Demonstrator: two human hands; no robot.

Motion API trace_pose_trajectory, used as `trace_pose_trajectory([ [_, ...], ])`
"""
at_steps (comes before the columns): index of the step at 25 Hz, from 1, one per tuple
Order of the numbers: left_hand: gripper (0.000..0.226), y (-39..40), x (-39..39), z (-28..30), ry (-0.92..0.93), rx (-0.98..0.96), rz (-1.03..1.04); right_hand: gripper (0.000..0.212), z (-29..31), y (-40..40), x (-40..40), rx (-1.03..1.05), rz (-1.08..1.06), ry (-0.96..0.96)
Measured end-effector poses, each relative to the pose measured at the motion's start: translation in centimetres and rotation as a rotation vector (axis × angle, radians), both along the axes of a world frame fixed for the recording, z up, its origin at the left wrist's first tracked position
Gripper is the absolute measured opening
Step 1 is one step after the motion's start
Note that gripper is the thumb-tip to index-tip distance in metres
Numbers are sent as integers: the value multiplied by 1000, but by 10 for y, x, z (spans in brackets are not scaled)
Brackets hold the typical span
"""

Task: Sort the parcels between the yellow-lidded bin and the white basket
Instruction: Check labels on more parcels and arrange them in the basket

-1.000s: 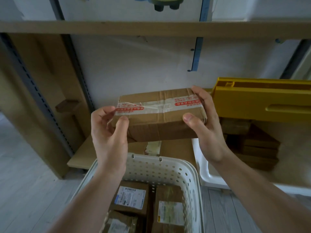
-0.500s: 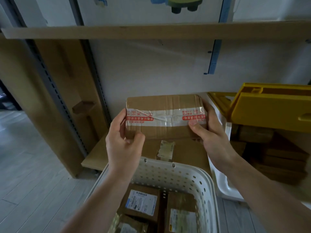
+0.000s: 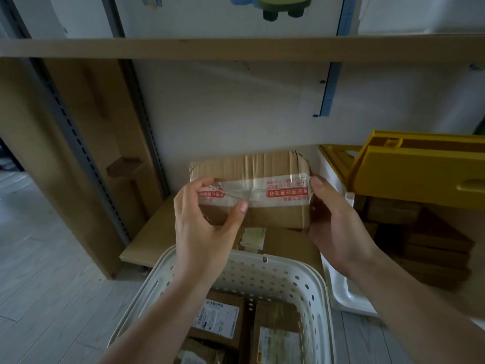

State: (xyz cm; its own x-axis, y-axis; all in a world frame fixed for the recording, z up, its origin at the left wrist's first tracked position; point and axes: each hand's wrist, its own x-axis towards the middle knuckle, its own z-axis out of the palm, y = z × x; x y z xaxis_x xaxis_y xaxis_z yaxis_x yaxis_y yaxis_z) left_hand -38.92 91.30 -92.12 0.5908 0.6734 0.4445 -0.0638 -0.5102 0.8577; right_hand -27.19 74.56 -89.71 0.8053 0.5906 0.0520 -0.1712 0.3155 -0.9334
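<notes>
Hands hold one taped cardboard parcel (image 3: 252, 190) at the centre of the frame, each grip clamped on an end of it: the left hand (image 3: 202, 227) has its fingers curled over the top left edge and its thumb pressed on the front face by the red-printed tape (image 3: 278, 191), while the right hand (image 3: 338, 227) cups the right end with the thumb up along the corner. The parcel hangs level, above the far rim of the white basket (image 3: 252, 269) and beside the white bin (image 3: 338, 279) with its raised yellow lid (image 3: 420, 182) at the right of the frame. It seems to be getting a check before it is assigned. To do this well, keep both ends supported, since the top right corner looks crushed and soft, and turn it until a label shows. Labelled boxes (image 3: 217, 321) already lie in the basket at the bottom; more brown parcels (image 3: 420, 232) sit stacked in the bin. Lower it in flat, not dropped on edge.
</notes>
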Motion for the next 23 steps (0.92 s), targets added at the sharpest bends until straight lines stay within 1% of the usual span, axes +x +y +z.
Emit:
trace_pose_trajectory([
  [2, 87, -1, 1, -2, 23, -2, -97, 44, 1, -1, -3, 30, 42, 84],
  [3, 90, -2, 1, -3, 30, 15, -124, 45, 1, -1, -3, 43, 57, 110],
  [5, 88, -5, 1, -2, 36, 33, -182, 48, 0, -2, -3, 61, 75, 120],
  [6, 83, -6, 1, -1, 30, 8, -238, 47, 1, -1, -3, 58, 79, 102],
  [8, 77, -7, 3, -1, -20, -131, -394, 40, 1, -1, -3, 18, 70, 26],
  [10, 84, -8, 2, -2, -62, -272, -484, 36, 1, 0, -2, -18, 51, -46],
  [13, 94, -11, 1, 2, -82, -350, -517, 39, 0, 3, -4, -51, 79, -138],
  [16, 97, -13, -1, 4, -73, -364, -582, 50, -2, 5, -4, -101, 142, -220],
  [19, 104, -15, -1, 4, -52, -379, -607, 51, -4, 6, -2, -126, 184, -266],
  [23, 105, -16, 0, 4, -59, -399, -628, 53, -4, 4, -1, -136, 186, -268],
])
